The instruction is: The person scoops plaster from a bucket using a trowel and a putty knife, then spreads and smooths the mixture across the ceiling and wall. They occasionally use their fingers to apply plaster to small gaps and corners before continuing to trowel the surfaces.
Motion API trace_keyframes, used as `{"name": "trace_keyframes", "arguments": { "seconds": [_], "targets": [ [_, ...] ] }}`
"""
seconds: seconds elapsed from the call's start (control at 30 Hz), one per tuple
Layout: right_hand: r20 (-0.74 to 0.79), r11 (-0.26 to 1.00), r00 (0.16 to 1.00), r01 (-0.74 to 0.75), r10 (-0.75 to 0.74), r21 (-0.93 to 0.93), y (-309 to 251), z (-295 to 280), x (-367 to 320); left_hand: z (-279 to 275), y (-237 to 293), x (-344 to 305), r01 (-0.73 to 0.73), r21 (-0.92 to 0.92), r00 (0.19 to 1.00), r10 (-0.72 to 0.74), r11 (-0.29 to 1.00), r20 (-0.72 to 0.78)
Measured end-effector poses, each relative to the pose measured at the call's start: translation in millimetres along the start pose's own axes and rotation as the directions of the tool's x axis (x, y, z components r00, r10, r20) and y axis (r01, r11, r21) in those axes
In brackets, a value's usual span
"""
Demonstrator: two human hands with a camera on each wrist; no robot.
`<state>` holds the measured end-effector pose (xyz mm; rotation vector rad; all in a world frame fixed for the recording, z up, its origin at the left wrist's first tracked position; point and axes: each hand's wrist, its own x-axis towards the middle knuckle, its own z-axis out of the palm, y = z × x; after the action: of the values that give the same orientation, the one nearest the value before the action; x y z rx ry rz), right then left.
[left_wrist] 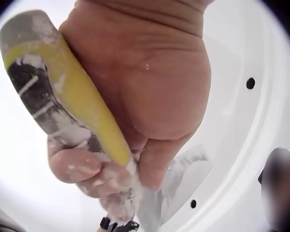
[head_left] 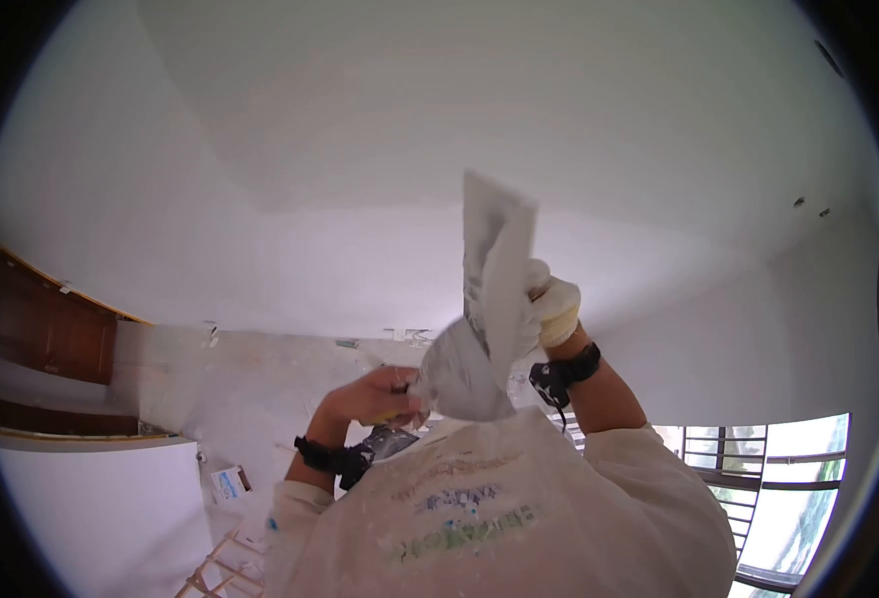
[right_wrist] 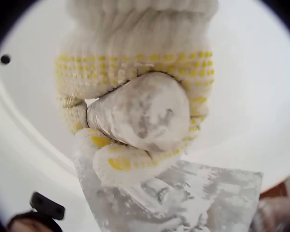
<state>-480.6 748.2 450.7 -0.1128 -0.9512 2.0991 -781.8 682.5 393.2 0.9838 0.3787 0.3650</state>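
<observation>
In the head view my bare left hand (head_left: 372,397) grips a putty knife (head_left: 454,377). Its wide, smeared blade overlaps the lower end of a plastering trowel (head_left: 521,244). The left wrist view shows the knife's yellow, grey and black handle (left_wrist: 84,99), caked with white paste, with the fingers curled round it. My right hand (head_left: 557,305) wears a white knitted glove with yellow dots and holds the trowel upright. A rounded, paste-covered handle (right_wrist: 145,113) fills that fist in the right wrist view, and the smeared trowel plate (right_wrist: 208,193) extends below it.
A smooth pale wall (head_left: 360,149) rises ahead. Far left is a brown wooden door (head_left: 46,314); a wooden ladder (head_left: 225,566) and a small box (head_left: 230,483) stand at lower left. A barred window (head_left: 768,478) is at lower right.
</observation>
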Motion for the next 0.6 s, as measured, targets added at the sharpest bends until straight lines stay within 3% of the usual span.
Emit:
{"name": "trace_keyframes", "arguments": {
  "seconds": [0.03,0.07,0.1,0.13,0.17,0.2,0.23,0.27,0.3,0.37,0.4,0.47,0.5,0.53,0.57,0.6],
  "targets": [
    [0.002,1.000,1.000,0.005,-0.005,-0.007,-10.5,4.5,-6.8,1.9,11.1,4.7,-0.033,-0.056,0.999,0.034,0.998,0.011],
    [0.001,0.922,0.989,-0.139,0.150,-0.361,-24.5,6.5,-13.9,1.7,23.6,4.9,-0.098,-0.012,0.995,0.098,0.995,0.022],
    [-0.054,0.703,0.955,-0.252,0.291,-0.665,-36.7,6.2,-22.3,-2.8,33.3,1.3,-0.110,-0.013,0.992,0.111,0.994,0.057],
    [-0.192,0.647,0.892,-0.433,0.410,-0.628,-45.6,3.4,-34.6,-6.0,35.2,-2.9,-0.133,-0.035,0.990,0.135,0.990,0.046],
    [-0.343,0.574,0.758,-0.647,0.554,-0.502,-56.2,-11.6,-55.3,-6.7,41.7,-5.5,-0.161,-0.044,0.986,0.162,0.986,0.031],
    [-0.360,0.533,0.788,-0.607,0.500,-0.589,-47.9,-33.3,-81.2,-3.2,33.0,-10.8,-0.182,-0.041,0.977,0.176,0.982,-0.122],
    [-0.186,-0.179,0.933,-0.135,0.310,-0.975,-33.3,-73.2,-101.4,-2.8,22.9,-12.8,-0.231,-0.002,0.938,0.222,0.973,-0.266],
    [-0.566,-0.094,0.764,-0.568,0.312,-0.818,-45.5,-14.6,-79.8,1.7,33.4,-11.4,-0.289,0.005,0.914,0.277,0.957,-0.296],
    [-0.517,0.013,0.822,-0.535,0.238,-0.845,-28.5,-57.0,-95.1,12.1,38.1,-12.4,-0.329,-0.011,0.894,0.308,0.944,-0.327],
    [-0.661,0.484,0.743,-0.618,0.102,-0.620,-20.2,-49.6,-91.5,24.3,43.0,-0.2,-0.371,0.121,0.797,0.382,0.921,-0.467],
    [-0.638,0.478,0.765,-0.593,0.085,-0.648,-25.4,-41.1,-79.4,21.6,49.0,7.0,-0.386,0.153,0.786,0.412,0.910,-0.461],
    [-0.462,0.687,0.881,-0.275,-0.100,-0.673,-11.8,-14.0,-59.9,20.6,48.8,16.0,-0.307,0.312,0.631,0.437,0.899,-0.641],
    [-0.208,0.416,0.937,-0.076,-0.282,-0.906,-6.3,5.5,-45.1,23.9,51.9,17.2,-0.301,0.306,0.633,0.429,0.903,-0.644],
    [0.089,0.080,0.927,0.126,-0.364,-0.989,-6.4,22.8,-26.5,27.3,62.0,20.0,-0.330,0.403,0.581,0.520,0.854,-0.626],
    [0.240,-0.146,0.919,0.204,-0.312,-0.968,-5.0,24.9,-15.2,31.5,71.2,22.5,-0.346,0.488,0.532,0.596,0.801,-0.602],
    [0.365,-0.350,0.904,0.275,-0.223,-0.896,0.3,27.1,-10.3,47.8,79.0,19.6,-0.219,0.638,0.485,0.650,0.738,-0.585]
  ]
}}
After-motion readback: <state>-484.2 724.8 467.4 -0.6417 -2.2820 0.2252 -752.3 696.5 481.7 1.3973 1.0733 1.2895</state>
